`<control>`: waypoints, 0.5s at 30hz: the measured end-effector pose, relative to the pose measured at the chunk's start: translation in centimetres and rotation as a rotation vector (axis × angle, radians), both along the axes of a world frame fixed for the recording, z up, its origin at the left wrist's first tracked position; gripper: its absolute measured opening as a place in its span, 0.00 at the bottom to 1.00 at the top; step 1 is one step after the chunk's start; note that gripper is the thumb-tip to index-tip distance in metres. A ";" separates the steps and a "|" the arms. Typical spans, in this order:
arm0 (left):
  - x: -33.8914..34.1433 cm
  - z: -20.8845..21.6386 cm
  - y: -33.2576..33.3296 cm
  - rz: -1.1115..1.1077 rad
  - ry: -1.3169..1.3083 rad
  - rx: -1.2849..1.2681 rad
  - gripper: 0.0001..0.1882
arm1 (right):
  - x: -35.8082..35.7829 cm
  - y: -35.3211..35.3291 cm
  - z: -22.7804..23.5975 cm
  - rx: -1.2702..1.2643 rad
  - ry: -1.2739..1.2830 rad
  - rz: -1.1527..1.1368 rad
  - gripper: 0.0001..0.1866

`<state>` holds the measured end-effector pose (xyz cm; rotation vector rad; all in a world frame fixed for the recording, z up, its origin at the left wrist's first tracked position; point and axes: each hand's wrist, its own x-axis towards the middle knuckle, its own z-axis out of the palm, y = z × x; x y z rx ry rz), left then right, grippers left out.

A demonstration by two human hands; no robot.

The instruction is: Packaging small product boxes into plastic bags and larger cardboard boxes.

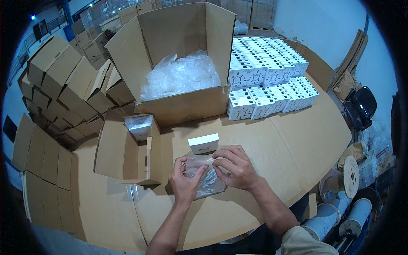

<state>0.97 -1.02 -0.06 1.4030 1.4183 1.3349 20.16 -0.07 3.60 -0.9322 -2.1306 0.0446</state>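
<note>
Both my hands are at a clear plastic bag [211, 183] over the middle of the table. My left hand [185, 180] pinches the bag's upper left edge between thumb and fingers. My right hand [236, 168] has its fingertips closed on the bag's upper right edge. Just beyond the bag stands a small white box [203, 144] with a faint print on its front face. It seems to be outside the bag. To the left is an open brown carton [155, 165], with a plastic-wrapped box [140, 127] inside at its far end.
A large open carton [182, 106] full of clear plastic bags [182, 75] stands at the back. Stacked white boxes [272, 100] fill the back right. Brown cartons [63, 85] pile up at the left. Cable spools [351, 176] and a black chair [360, 108] are beyond the right table edge.
</note>
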 end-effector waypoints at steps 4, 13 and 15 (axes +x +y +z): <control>-0.2 0.0 -0.2 -0.060 -0.042 -0.041 0.25 | -0.7 -0.3 1.4 -0.059 -0.163 0.009 0.11; -0.3 0.6 -0.4 -0.139 -0.047 0.011 0.30 | -1.9 1.2 3.1 -0.370 -0.170 -0.007 0.09; -0.9 0.6 -0.4 -0.204 0.049 -0.077 0.31 | -2.1 1.2 3.4 -0.391 -0.159 0.017 0.08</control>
